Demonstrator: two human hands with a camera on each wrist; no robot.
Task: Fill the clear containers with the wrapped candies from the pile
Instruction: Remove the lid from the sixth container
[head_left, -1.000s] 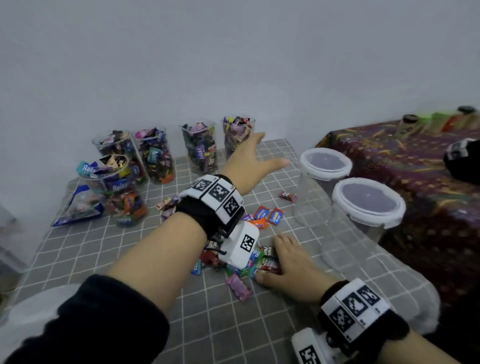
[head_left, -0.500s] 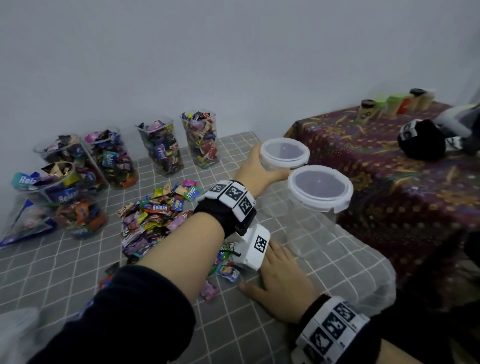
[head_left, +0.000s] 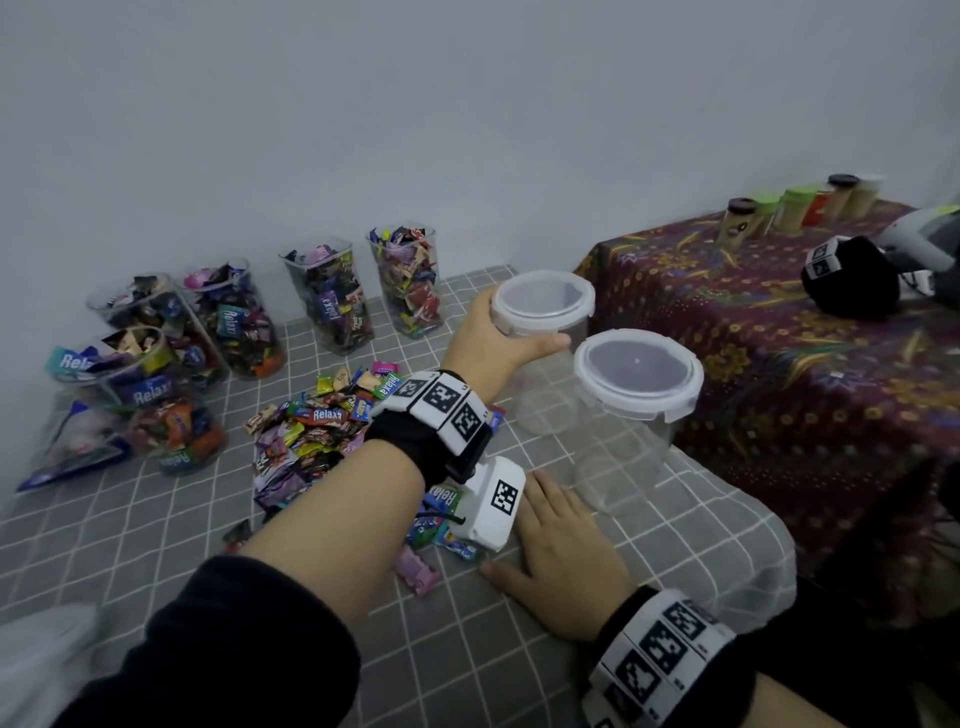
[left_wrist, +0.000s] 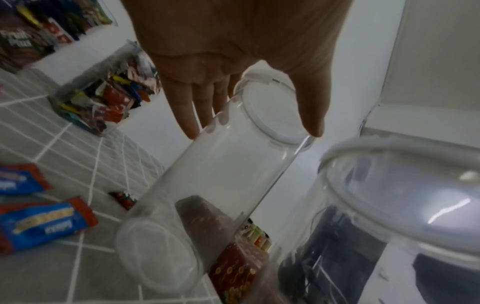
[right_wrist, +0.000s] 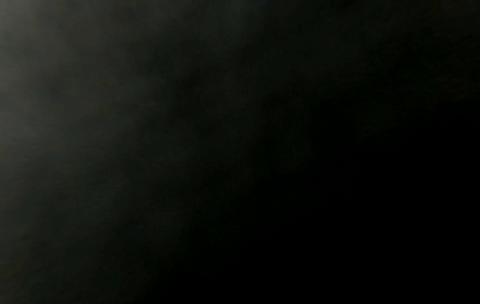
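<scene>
Two empty clear containers with white lids stand at the table's right edge. My left hand (head_left: 511, 338) grips the far container (head_left: 543, 304) just under its lid. The left wrist view shows the thumb (left_wrist: 311, 107) on one side of this container (left_wrist: 223, 185) and the fingers (left_wrist: 187, 115) on the other. The near container (head_left: 639, 374) stands beside it, untouched. A pile of wrapped candies (head_left: 311, 431) lies mid-table, partly hidden under my left forearm. My right hand (head_left: 561, 551) lies flat on the cloth beside the pile, holding nothing. The right wrist view is dark.
Several open clear containers filled with candies (head_left: 408, 280) stand along the back wall and at the left (head_left: 171, 415). A candy bag (head_left: 72, 447) lies at far left. To the right, a lower table with a patterned cloth (head_left: 779, 364) carries small jars (head_left: 737, 221).
My left hand reached right from above the pile and took hold of the far lidded container. The head view swung right. My right hand stayed flat on the table.
</scene>
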